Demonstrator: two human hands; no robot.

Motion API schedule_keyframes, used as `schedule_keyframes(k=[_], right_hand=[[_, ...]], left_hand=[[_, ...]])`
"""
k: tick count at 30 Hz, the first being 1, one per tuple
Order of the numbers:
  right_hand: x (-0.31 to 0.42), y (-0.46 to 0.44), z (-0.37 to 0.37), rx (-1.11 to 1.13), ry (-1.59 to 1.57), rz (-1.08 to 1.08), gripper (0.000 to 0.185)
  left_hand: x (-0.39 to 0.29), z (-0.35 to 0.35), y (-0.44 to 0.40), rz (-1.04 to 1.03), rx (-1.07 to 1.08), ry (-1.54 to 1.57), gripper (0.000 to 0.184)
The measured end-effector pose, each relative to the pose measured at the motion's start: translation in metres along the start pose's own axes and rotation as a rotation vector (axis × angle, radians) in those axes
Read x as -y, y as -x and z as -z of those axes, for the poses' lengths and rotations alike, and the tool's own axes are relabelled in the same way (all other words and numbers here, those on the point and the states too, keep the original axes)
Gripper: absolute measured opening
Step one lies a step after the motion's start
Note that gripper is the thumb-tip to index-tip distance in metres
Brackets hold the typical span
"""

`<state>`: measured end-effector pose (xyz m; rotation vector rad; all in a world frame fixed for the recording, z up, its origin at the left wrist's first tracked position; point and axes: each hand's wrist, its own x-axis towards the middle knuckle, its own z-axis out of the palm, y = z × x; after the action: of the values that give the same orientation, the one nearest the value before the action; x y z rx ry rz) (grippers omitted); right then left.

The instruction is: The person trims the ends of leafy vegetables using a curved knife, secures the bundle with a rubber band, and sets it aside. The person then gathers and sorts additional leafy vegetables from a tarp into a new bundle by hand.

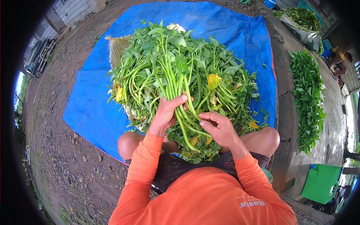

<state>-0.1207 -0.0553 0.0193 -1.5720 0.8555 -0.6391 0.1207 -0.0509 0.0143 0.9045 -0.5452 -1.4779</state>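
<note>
A bunch of long green leafy stems (168, 71) is gripped in my left hand (167, 111), its leaves pointing away from me and its cut ends toward my lap. My right hand (220, 129) is at the lower right of the bunch, with thumb and fingers pinched on a stem. Behind and beneath both hands lies a big heap of the same greens (225, 71), with a yellow leaf (213, 81) on its right part.
The heap rests on a blue tarp (92, 108) over gravel ground. At the right, a row of bundled greens (307, 97) lies on a concrete ledge, near a green container (321, 183). A filled sack (303, 32) stands at the upper right.
</note>
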Motion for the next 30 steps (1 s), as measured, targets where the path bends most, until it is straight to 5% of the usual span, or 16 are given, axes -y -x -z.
schedule_keyframes(k=[5,8,12,19,26,30], right_hand=[[0.006,-0.005,0.004,0.196,-0.348,-0.221,0.03],[0.002,-0.006,-0.001,0.184,-0.354,-0.022,0.029],[0.008,0.003,-0.002,0.162,-0.251,-0.061,0.029],[0.015,0.014,0.023,-0.098,-0.25,-0.003,0.028],[0.021,-0.01,0.059,-0.327,0.205,0.031,0.035],[0.018,-0.036,0.045,-0.22,-0.33,-0.138,0.043]], left_hand=[[0.001,0.002,-0.002,-0.01,0.026,-0.032,0.031],[-0.001,0.005,0.0,-0.026,0.024,-0.046,0.03],[0.006,0.008,-0.011,-0.007,-0.158,-0.169,0.024],[0.004,0.02,-0.015,-0.058,-0.314,-0.274,0.025],[0.0,0.009,-0.003,-0.099,-0.179,-0.194,0.024],[0.016,-0.003,-0.002,0.004,-0.117,-0.203,0.023]])
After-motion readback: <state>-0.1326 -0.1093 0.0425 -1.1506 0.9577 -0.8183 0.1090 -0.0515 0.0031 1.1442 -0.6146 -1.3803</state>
